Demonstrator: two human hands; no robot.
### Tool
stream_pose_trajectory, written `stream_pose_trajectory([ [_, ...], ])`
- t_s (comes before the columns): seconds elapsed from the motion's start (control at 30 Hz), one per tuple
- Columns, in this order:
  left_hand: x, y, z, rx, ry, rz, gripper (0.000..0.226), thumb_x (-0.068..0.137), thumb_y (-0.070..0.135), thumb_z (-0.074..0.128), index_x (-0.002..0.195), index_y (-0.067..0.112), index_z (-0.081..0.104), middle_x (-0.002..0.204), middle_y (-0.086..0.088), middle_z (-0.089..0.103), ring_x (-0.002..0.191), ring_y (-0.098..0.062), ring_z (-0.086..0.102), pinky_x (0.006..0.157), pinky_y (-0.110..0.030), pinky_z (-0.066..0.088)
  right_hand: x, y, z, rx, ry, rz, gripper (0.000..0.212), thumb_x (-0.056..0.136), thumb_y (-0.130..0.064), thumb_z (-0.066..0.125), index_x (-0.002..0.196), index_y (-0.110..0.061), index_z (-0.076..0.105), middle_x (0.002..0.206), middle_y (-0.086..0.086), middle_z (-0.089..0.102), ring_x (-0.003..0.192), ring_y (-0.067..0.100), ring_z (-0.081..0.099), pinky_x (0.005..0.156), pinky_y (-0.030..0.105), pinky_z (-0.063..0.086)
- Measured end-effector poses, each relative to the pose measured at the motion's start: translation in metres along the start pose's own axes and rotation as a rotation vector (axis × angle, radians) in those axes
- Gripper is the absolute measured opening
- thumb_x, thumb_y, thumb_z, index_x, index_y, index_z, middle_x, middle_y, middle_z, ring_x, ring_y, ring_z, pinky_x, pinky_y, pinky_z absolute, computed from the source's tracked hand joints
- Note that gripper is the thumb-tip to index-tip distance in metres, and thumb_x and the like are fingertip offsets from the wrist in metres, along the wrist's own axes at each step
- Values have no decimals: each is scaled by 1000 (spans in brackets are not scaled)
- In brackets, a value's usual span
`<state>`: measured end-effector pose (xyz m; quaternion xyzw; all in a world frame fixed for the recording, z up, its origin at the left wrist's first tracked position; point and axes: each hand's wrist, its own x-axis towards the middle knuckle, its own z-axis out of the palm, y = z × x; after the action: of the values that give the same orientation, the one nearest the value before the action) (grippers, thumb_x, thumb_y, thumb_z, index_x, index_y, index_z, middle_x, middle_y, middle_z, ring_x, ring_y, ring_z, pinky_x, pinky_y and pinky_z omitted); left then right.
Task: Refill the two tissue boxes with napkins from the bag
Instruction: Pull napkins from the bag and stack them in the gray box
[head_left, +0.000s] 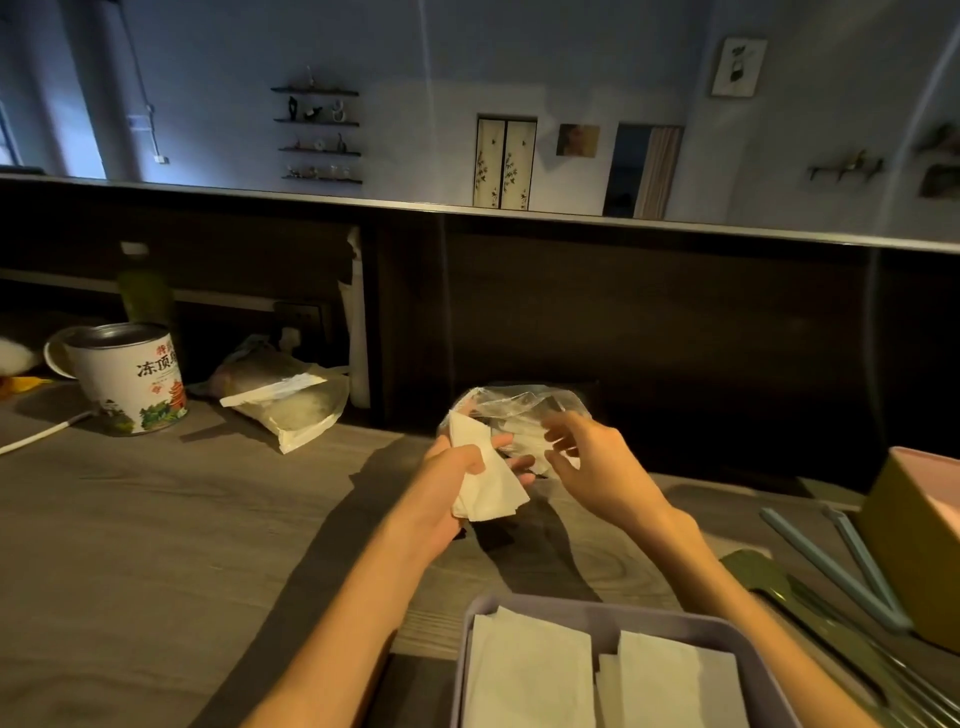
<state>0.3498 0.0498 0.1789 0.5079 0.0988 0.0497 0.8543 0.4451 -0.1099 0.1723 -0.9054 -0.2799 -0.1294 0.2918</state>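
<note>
My left hand grips a small stack of white napkins above the wooden table. Behind it sits a clear plastic bag with more napkins inside. My right hand hovers at the bag's mouth with fingers spread and loosely bent, holding nothing I can make out. A purple tissue box stands at the near edge, with two stacks of white napkins lying in it. A second box, yellow outside and pink inside, stands at the right edge.
A printed tea tin and a flat plastic packet lie at the back left. A white cable runs beside the tin. Blue and green utensils lie right of the purple box. A dark partition rises behind the table.
</note>
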Motion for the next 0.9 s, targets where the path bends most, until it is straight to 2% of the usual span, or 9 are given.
stream_pose_trajectory([
  [0.1,1,-2,0,5,-16,27,77,89,-17,35,150,31,34,127,-16,67,105,-37,71,87,-55,58,3,9,12,-93,-20,11,42,96,-23,67,136,-20,55,135,-1,58,120,15,58,95,28,51],
  [0.27,3,-1,2,-20,-37,23,72,92,-16,33,149,27,37,123,-21,68,103,-39,71,83,-52,60,23,15,15,-387,-98,-41,64,91,-48,68,145,-19,49,141,4,55,127,24,54,102,35,47],
  [0.33,2,-1,3,-18,-30,10,69,93,-16,34,149,24,36,122,-21,68,101,-38,72,79,-49,62,24,12,19,-441,-102,-19,61,94,-47,62,147,-23,47,144,3,54,130,25,53,106,39,45],
  [0.4,2,-1,4,-21,-19,-4,69,92,-16,35,150,22,35,119,-22,69,99,-38,73,74,-47,63,24,13,24,-454,-37,-37,47,99,-38,55,145,-28,53,142,1,58,128,26,56,103,40,48],
  [0.57,6,4,3,-80,24,-11,63,97,-14,37,147,25,42,130,-26,61,110,-45,66,78,-50,59,23,25,17,-328,186,-73,27,101,-25,59,122,-27,75,124,-4,71,114,23,61,90,37,53],
  [0.67,7,3,2,-95,49,-17,52,100,-8,38,142,22,46,126,-26,63,101,-42,69,78,-49,59,16,27,11,-167,259,-48,23,101,-19,60,116,-17,76,115,-1,73,108,21,66,88,33,53],
  [0.73,11,3,1,-133,81,-20,47,102,-6,40,140,22,47,122,-26,64,91,-38,70,69,-46,61,10,25,7,-23,301,-14,22,103,-19,59,117,-13,75,112,1,75,106,19,69,88,25,50],
  [0.83,14,6,2,-192,128,-16,43,103,5,48,141,24,47,112,-24,65,78,-35,70,53,-40,62,9,20,-5,143,174,70,29,103,-27,59,123,-12,73,117,2,74,113,16,67,88,19,44],
  [0.9,16,4,2,-214,135,-17,42,103,7,49,142,23,47,107,-24,65,73,-34,69,53,-39,61,10,21,-11,148,43,71,34,102,-34,58,127,-15,71,121,-1,72,115,11,64,87,14,42],
])
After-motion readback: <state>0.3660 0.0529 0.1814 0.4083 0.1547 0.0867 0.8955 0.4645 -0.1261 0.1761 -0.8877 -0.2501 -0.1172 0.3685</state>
